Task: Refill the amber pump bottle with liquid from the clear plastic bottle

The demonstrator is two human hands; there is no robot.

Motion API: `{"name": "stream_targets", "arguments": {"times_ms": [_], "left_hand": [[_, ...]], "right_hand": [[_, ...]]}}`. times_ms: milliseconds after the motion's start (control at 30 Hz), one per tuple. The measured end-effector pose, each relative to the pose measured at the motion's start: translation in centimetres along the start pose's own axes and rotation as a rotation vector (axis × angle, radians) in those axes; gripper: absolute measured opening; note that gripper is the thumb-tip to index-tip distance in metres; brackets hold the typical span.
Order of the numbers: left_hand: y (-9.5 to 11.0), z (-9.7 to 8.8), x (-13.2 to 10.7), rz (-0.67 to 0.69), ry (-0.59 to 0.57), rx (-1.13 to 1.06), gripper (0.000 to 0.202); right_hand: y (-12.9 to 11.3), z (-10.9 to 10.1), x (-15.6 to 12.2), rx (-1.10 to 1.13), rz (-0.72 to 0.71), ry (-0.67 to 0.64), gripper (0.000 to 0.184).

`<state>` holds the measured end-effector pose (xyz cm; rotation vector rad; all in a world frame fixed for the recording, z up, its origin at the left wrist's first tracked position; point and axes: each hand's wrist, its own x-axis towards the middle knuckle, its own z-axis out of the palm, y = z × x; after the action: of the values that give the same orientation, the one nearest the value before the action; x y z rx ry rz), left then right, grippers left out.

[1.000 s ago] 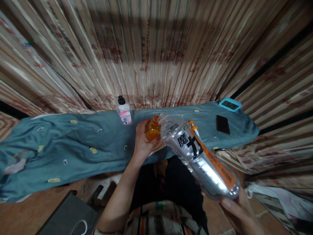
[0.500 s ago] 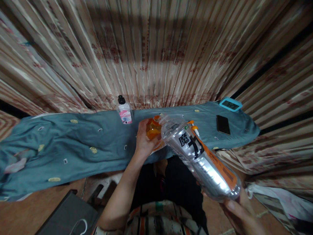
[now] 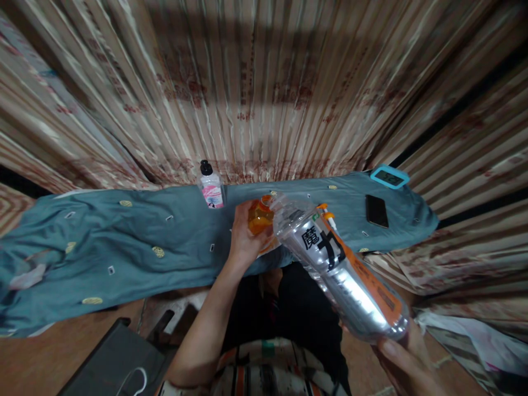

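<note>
Near the front edge of the counter (image 3: 185, 231), seemingly pouring: clasping translucent amber bottle (image 3: 259, 220) in curled left grip (image 3: 244, 234), tilting large clear silver-labelled plastic bottle (image 3: 340, 267) by its base in closed right grip (image 3: 401, 352). Next: steady aim needed.

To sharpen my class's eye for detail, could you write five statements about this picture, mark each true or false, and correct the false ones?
1. The left hand grips the orange bottle. True.
2. The silver-labelled bottle stands upright on its own. False: it is tilted, held near its base by the right hand.
3. The black phone lies on the blue-green cloth. True.
4. The black-capped bottle has a green label. False: its label is mostly pink and white.
5. The neck of the silver-labelled bottle is beside the orange bottle's mouth in this view. True.
</note>
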<state>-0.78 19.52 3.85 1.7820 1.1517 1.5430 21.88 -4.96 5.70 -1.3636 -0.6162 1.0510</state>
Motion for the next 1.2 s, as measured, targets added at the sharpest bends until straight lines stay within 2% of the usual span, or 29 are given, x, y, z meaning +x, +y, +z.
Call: {"name": "stream_targets", "arguments": {"times_ms": [133, 300, 433, 533, 667, 800, 867, 967, 1033, 1200], "left_hand": [[0.0, 0.0, 0.0, 0.0, -0.015, 0.001, 0.058], [0.1, -0.1, 0.0, 0.01, -0.007, -0.007, 0.059], [0.3, -0.1, 0.0, -0.009, -0.017, -0.003, 0.058], [0.3, -0.1, 0.0, -0.02, -0.014, -0.018, 0.058], [0.3, -0.1, -0.1, -0.008, -0.018, -0.02, 0.058], [0.5, -0.2, -0.2, 0.011, -0.03, -0.003, 0.062], [0.6, -0.3, -0.2, 0.027, -0.033, -0.009, 0.064], [0.8, -0.3, -0.2, 0.055, -0.032, -0.01, 0.065], [0.9, -0.3, -0.2, 0.065, -0.033, -0.001, 0.063], [1.2, -0.4, -0.1, 0.055, -0.04, -0.008, 0.06]], "right_hand": [[-0.3, -0.4, 0.1, -0.049, -0.011, 0.025, 0.079], [0.1, -1.0, 0.3, -0.032, 0.004, -0.02, 0.078], [0.3, -1.0, 0.2, -0.07, -0.006, 0.026, 0.075], [0.4, -1.5, 0.1, -0.064, -0.003, -0.019, 0.075], [0.5, -1.7, 0.1, -0.086, 0.013, 0.054, 0.084], [-1.1, 0.7, -0.5, -0.077, 0.073, 0.113, 0.095], [-2.3, 2.5, -0.9, -0.073, 0.069, 0.21, 0.096], [-3.3, 4.0, -1.1, -0.071, 0.05, 0.212, 0.103], [-3.1, 3.7, -1.0, -0.086, 0.043, 0.213, 0.098], [-1.0, 0.3, -0.2, -0.233, -0.049, 0.149, 0.081]]}}
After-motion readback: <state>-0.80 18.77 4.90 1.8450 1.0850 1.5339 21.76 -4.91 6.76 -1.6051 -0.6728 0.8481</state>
